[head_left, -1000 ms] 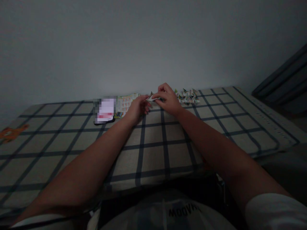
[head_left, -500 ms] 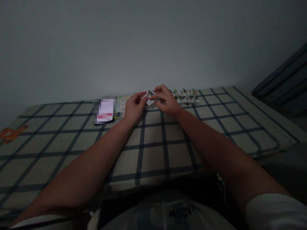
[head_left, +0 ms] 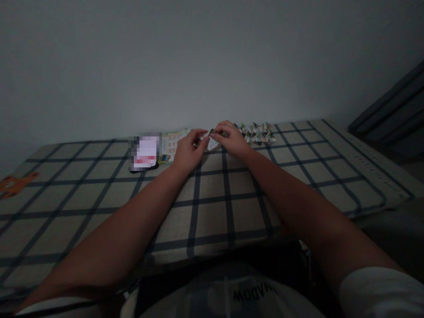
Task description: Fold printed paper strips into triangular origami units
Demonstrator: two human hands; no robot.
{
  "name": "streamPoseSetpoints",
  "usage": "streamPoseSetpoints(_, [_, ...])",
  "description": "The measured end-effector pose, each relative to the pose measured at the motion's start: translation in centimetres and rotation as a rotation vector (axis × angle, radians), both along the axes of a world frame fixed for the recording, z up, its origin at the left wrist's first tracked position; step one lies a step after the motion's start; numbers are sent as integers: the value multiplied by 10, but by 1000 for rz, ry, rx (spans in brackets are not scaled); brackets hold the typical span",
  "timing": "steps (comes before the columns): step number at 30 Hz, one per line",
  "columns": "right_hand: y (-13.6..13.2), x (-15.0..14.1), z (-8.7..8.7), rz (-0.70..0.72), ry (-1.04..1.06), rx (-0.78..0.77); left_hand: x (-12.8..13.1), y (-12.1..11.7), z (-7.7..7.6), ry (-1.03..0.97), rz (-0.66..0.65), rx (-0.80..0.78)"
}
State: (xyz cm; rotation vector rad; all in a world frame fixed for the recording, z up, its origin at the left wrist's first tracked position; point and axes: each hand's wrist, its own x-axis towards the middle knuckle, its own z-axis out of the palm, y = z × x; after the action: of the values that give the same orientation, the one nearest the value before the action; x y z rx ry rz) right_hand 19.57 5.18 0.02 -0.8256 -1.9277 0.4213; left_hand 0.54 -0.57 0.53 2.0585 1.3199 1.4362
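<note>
Between both hands is a small folded piece of paper (head_left: 213,145), white with a dark patterned edge. My left hand (head_left: 189,150) pinches its left side between thumb and fingers. From the right, my right hand (head_left: 233,140) is closed on the paper's upper edge. Just behind and beside the right hand lie several small folded paper pieces (head_left: 260,134), white with green and coloured print. A printed paper sheet (head_left: 171,145) lies to the left of my left hand, which hides part of it.
A phone (head_left: 145,153) with a lit, blurred screen lies left of the sheet. The table has a checked cloth (head_left: 212,216) with an orange figure (head_left: 16,184) at the far left. A plain wall (head_left: 212,62) rises behind it, and dark folded fabric (head_left: 394,110) hangs at the right.
My left hand has come round to pinch the paper with thumb and fingers. The paper has turned, showing more of its white face, and the right-hand fingers have drawn closer together on it.
</note>
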Motion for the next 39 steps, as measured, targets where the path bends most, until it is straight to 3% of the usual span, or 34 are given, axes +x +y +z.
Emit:
streamPoseSetpoints(10, [5,2,-4,62,8,-14,-1,1,0,87,33,47])
streamPoseSetpoints(18, [4,1,-3,74,42,-4,0,-4,3,172,71,-3])
streamPoseSetpoints(35, [2,1,-6,35,9,154,0,-1,-3,157,-43,128])
streamPoseSetpoints(39, [3,4,-6,24,-6,169,1,2,-4,67,-40,134])
